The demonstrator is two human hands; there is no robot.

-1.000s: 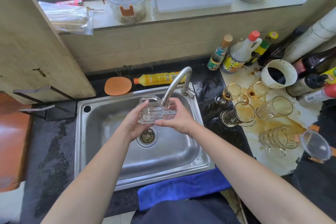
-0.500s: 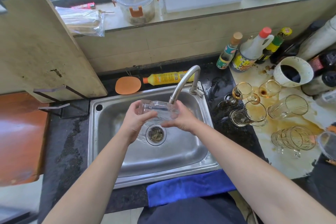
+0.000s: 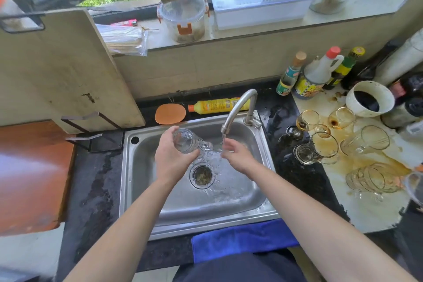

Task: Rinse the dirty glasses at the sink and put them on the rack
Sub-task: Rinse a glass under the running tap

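My left hand (image 3: 170, 158) grips a clear glass mug (image 3: 186, 141), tipped on its side over the steel sink (image 3: 258, 206), its handle pointing toward the water stream. My right hand (image 3: 238, 155) is under the running tap (image 3: 238, 107), fingers apart and holding nothing. Several dirty glasses lie on the stained counter to the right, among them a large mug (image 3: 315, 151), a tumbler (image 3: 366, 139) and a ribbed glass (image 3: 375, 178). A black wire rack (image 3: 91, 130) stands left of the sink, holding a cutting board (image 3: 57, 71).
A yellow detergent bottle (image 3: 217, 105) and an orange sponge (image 3: 170, 114) lie behind the sink. Sauce bottles (image 3: 318, 75) and a white cup (image 3: 369, 98) of dark liquid crowd the right back corner. A blue cloth (image 3: 242, 239) hangs at the front edge. A brown tray (image 3: 29, 176) is at left.
My right hand has let go of the mug, which both hands held under the tap. The left hand has carried it a little left and tipped it sideways. The view shifted left.
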